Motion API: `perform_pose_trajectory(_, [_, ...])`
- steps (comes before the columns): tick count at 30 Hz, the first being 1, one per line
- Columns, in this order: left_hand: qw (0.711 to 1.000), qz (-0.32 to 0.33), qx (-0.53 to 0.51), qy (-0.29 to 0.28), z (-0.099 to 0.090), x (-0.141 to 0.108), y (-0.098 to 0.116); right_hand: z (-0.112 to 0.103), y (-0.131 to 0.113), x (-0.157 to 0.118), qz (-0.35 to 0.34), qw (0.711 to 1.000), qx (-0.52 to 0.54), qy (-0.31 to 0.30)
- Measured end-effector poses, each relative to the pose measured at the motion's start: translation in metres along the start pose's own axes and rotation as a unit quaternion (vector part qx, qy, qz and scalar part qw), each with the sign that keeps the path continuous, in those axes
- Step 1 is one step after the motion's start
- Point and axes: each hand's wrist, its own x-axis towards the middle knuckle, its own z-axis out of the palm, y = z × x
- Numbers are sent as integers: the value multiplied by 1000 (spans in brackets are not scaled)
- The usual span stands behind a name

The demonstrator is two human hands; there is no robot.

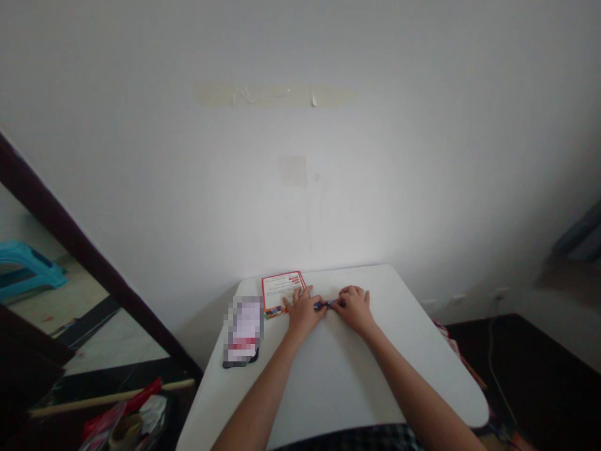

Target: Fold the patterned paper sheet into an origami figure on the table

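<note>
My left hand (303, 309) lies over the lower right part of a red-bordered card (280, 290), some of its fingers spread on the card. Its thumb side closes on the left end of a small, narrow dark blue piece (330, 304). Closed at the other end of that piece is my right hand (357, 308), its thumb and fingertips pinching it. Most of the piece is hidden by the fingers, and its kind is too small to make out. Colourful pictures run along the card's lower edge.
A blurred-out phone (244, 332) lies on the left of the white table (328, 388), whose far edge meets the wall (399, 156). A dark-framed mirror (94, 263) leans at left, above a container with red bags and a roll (126, 431). A cable (491, 351) hangs at right.
</note>
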Motion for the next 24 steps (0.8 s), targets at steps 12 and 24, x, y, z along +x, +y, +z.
perform_pose_trajectory(12, [1000,-5,16,0,-3,0,7,0,-1,0,4,1000,6,3])
perform_pose_trajectory(24, [1000,0,12,-11,-3,-1,7,2,0,-3,7,1000,5,13])
